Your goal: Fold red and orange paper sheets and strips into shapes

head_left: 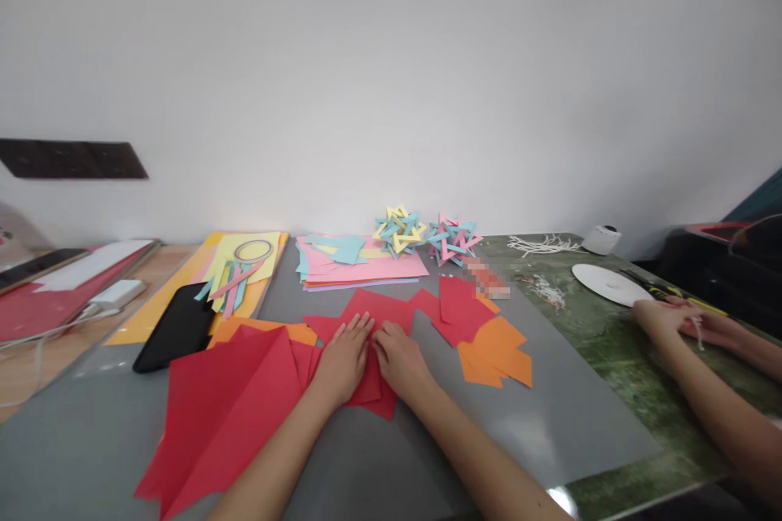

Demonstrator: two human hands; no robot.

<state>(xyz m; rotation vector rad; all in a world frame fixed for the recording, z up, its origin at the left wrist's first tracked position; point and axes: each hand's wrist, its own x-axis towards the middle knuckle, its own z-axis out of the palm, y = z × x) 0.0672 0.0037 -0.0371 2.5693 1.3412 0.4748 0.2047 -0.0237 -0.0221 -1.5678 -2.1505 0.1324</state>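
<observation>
My left hand and my right hand lie flat, side by side, pressing down on a red paper sheet in the middle of the grey mat. Fingers of both hands are spread on the paper. A large folded red paper lies to the left of my left forearm. Orange paper pieces sit just right of my right hand, and more red pieces lie beyond them.
At the back lie a stack of pink paper, two woven paper stars, yellow sheets with strips and a black phone. Another person's hands work on the green table at the right, near a white disc.
</observation>
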